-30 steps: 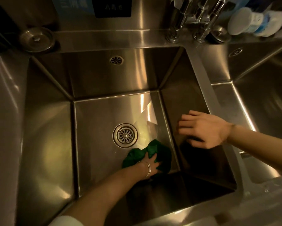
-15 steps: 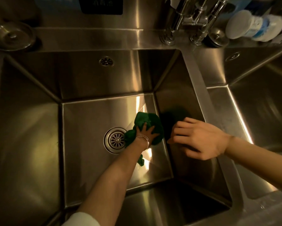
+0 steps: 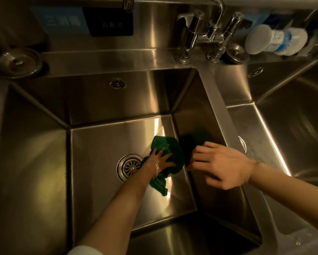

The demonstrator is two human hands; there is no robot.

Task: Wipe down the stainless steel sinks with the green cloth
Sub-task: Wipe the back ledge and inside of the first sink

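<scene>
Pressing green cloth [image 3: 170, 151]: left hand [image 3: 161, 159], spread.

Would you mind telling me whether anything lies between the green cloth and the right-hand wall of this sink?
Nothing visible does. The left hand presses the green cloth beside the wall; the right hand hovers above.

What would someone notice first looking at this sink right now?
The crumpled green cloth on the floor of the deep stainless steel sink, right of the round drain strainer, pressed flat by the left hand. The right hand hovers beside it, near the sink's right wall.
</scene>
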